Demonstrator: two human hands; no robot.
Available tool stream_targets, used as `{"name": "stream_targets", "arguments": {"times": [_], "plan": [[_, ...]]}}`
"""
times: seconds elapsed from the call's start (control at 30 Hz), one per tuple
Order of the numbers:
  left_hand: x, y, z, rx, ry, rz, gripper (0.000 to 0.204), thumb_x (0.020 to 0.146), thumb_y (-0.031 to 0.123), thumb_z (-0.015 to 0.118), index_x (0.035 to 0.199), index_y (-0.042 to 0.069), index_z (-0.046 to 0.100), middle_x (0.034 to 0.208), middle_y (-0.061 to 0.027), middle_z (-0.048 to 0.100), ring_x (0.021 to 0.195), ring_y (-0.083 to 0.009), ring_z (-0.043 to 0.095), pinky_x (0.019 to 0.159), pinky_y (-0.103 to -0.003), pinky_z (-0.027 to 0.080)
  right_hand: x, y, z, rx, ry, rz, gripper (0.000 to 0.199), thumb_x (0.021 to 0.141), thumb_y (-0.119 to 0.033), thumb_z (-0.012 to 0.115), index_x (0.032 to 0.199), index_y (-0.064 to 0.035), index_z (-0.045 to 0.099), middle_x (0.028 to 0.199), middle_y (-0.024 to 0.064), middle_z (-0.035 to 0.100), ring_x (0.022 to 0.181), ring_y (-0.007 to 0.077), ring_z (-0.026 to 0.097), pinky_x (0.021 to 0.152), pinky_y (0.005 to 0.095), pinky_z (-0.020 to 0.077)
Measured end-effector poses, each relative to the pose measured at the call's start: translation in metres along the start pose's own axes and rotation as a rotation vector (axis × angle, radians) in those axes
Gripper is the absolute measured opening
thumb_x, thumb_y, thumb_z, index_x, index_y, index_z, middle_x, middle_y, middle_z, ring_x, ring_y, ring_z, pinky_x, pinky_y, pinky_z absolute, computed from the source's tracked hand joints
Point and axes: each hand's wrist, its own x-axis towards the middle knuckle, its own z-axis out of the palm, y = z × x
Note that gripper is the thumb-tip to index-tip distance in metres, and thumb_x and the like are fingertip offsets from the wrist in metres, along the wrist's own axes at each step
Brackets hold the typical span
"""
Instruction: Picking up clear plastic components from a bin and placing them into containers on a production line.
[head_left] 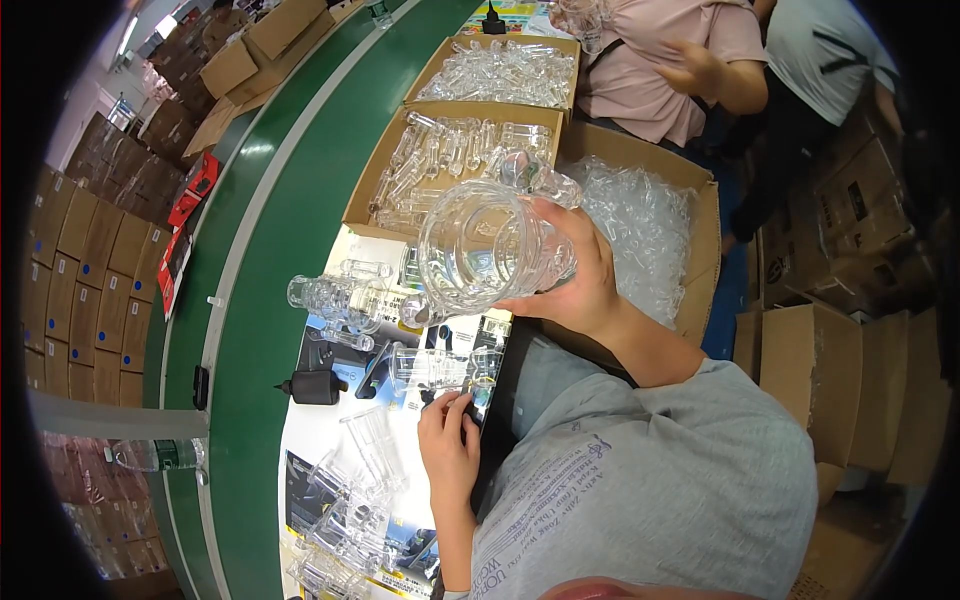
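Clear vessel (485,248) sits within grasping right fingers (580,232); left fingers (450,412), hold unclear; cardboard box (372,230) holds clear tubes (410,178).

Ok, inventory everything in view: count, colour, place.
Large vessel: one, clear, centre
Smaller pieces: many, clear, lower centre
Cartons of clear parts: two, brown, upper centre
Carton of plastic wrap: one, brown, centre right
Printed sheets: number unclear, multicoloured, under the pieces
Nozzled bottles: two, black, left and top
Plastic bottles: two, clear, lower left and top
Boxes: many, brown, far left and right
Long surface: one, green, left
Other people: at least two, pink and white tops, upper right
Left hand: one, bare, beside smaller pieces
Right hand: one, bare, gripping large vessel
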Motion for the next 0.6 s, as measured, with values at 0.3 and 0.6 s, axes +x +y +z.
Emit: {"name": "stream_targets", "arguments": {"times": [0.3, 0.6], "plan": [[-0.0001, 0.0013, -0.0002, -0.002, -0.001, -0.002, 0.028, 0.074, -0.001, 0.058, 0.102, 0.004, 0.061, 0.103, -0.012, 0.056, 0.09, -0.0294, 0.054, 0.08, -0.037, 0.042, 0.0001, -0.0005, -0.0002, -0.021, 0.003, 0.007, 0.094, 0.046, -0.028, 0.09, 0.122, 0.0025, 0.045, 0.103, 0.0151, 0.058, 0.081, 0.0237, 0.058, 0.07, 0.0317, 0.0474], [0.0001, 0.0001, -0.0002, 0.004, -0.002, -0.001, 0.028, 0.074, -0.001, 0.058, 0.102, 0.004, 0.061, 0.103, -0.012, 0.056, 0.092, -0.0298, 0.053, 0.081, -0.038, 0.042, 0.0015, -0.0038, 0.0011, -0.015, -0.028, 0.103, 0.09, 0.049, -0.026, 0.089, 0.123, 0.0001, 0.046, 0.106, 0.0131, 0.057, 0.086, 0.0239, 0.058, 0.074, 0.0311, 0.0472]]}}
